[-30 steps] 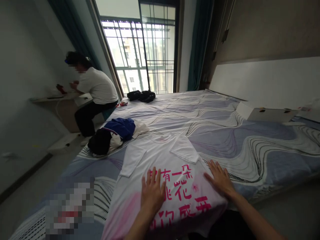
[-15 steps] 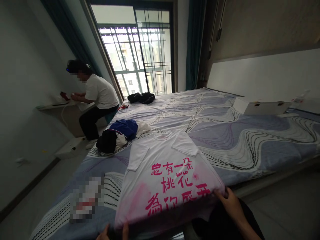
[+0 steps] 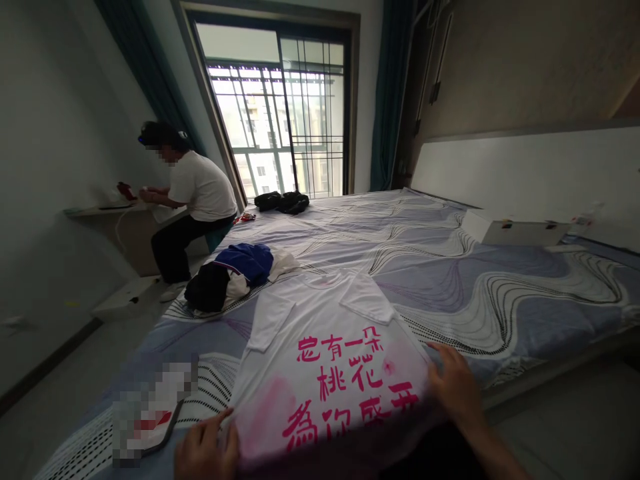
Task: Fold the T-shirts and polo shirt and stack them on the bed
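Observation:
A white T-shirt (image 3: 310, 333) with pink Chinese characters and pink stains lies spread front up on the bed. Its collar points away from me, and the lower end comes towards me in shadow at the bed's near edge. My left hand (image 3: 207, 448) is at the shirt's lower left edge, thumb and fingers closed about the fabric. At the right edge, my right hand (image 3: 456, 387) has the cloth between thumb and fingers, the index finger reaching over the bedsheet. The parts of both hands under the fabric are hidden.
Crumpled blue, black and white clothes (image 3: 235, 273) lie beyond the shirt. A blurred flat item (image 3: 155, 413) is at left. Black bundles (image 3: 283, 202) rest at the far edge. A white box (image 3: 515, 230) is at right. Another person (image 3: 197, 193) sits by a small desk.
My left hand has come up further into view along the shirt's left edge. My right hand has moved up the right edge from the lower corner. The view has tilted slightly.

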Demonstrator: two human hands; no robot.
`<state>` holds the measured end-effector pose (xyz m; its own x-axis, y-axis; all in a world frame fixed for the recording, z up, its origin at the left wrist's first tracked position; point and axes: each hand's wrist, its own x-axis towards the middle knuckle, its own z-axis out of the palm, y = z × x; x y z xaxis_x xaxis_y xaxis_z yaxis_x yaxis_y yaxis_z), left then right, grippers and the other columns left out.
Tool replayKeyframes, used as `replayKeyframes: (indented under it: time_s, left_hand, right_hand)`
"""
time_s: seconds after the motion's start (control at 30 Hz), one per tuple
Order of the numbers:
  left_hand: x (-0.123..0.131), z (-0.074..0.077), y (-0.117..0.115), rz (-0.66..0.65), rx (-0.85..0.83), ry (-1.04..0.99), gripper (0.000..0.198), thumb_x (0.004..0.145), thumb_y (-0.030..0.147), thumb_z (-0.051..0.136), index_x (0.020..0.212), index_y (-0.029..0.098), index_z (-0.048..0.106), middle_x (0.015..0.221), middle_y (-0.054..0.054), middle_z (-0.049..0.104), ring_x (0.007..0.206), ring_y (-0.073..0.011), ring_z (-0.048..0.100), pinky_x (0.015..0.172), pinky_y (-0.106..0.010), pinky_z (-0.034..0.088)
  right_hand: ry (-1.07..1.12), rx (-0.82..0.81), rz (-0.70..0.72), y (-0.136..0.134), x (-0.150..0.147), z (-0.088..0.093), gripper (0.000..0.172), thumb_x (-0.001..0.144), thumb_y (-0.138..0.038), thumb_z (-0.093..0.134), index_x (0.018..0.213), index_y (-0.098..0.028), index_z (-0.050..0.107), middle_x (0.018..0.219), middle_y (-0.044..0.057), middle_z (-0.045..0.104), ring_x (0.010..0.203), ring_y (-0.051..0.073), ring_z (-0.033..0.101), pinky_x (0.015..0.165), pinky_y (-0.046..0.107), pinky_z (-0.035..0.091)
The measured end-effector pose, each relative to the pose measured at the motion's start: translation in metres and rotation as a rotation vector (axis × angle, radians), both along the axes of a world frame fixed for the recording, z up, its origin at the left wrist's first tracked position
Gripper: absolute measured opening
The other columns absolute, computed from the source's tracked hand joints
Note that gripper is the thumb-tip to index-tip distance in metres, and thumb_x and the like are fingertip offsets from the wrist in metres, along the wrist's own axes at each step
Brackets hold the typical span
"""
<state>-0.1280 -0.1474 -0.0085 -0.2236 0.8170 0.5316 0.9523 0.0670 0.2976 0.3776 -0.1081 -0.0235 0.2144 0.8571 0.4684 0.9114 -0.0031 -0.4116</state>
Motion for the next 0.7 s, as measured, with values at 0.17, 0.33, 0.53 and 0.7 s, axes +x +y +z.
replayKeyframes:
  time_s: [0.17, 0.33, 0.53, 0.7]
  left_hand:
    - [0.002, 0.016, 0.094, -0.182, -0.023, 0.076, 0.048, 0.085, 0.034, 0.044, 0.126, 0.018, 0.063, 0.131, -0.013, 0.064, 0.125, -0.0298, 0.056, 0.106, -0.047, 0.044]
    - [-0.006, -0.002, 0.125, -0.275, -0.183, 0.102, 0.044, 0.091, 0.032, 0.04, 0.128, 0.025, 0.064, 0.143, -0.007, 0.06, 0.138, -0.0281, 0.048, 0.107, -0.047, 0.045]
    - [-0.008, -0.008, 0.122, -0.273, -0.146, 0.101, 0.042, 0.091, 0.031, 0.043, 0.127, 0.027, 0.066, 0.142, -0.007, 0.061, 0.135, -0.0272, 0.052, 0.107, -0.046, 0.046]
    - [-0.003, -0.004, 0.121, -0.247, -0.172, 0.09, 0.04, 0.091, 0.03, 0.044, 0.125, 0.027, 0.066, 0.145, -0.009, 0.057, 0.132, -0.0276, 0.054, 0.106, -0.047, 0.046]
  right_hand:
    - [-0.219, -0.042, 0.206, 0.095, -0.057, 0.024, 0.058, 0.083, -0.012, 0.049, 0.141, -0.013, 0.051, 0.146, 0.015, 0.05, 0.138, 0.028, 0.042, 0.114, 0.04, 0.034]
    - [-0.32, -0.265, 0.217, 0.158, -0.045, 0.025, 0.047, 0.083, -0.006, 0.047, 0.125, -0.018, 0.066, 0.121, 0.013, 0.067, 0.113, 0.026, 0.057, 0.098, 0.035, 0.04]
    - [-0.221, -0.243, 0.202, 0.166, -0.005, 0.012, 0.048, 0.072, -0.007, 0.053, 0.112, -0.022, 0.074, 0.116, 0.009, 0.068, 0.112, 0.025, 0.057, 0.099, 0.037, 0.039]
    - [-0.032, -0.146, 0.412, 0.211, -0.006, 0.023, 0.055, 0.07, -0.003, 0.047, 0.115, -0.022, 0.073, 0.129, 0.006, 0.066, 0.123, 0.022, 0.055, 0.11, 0.036, 0.037]
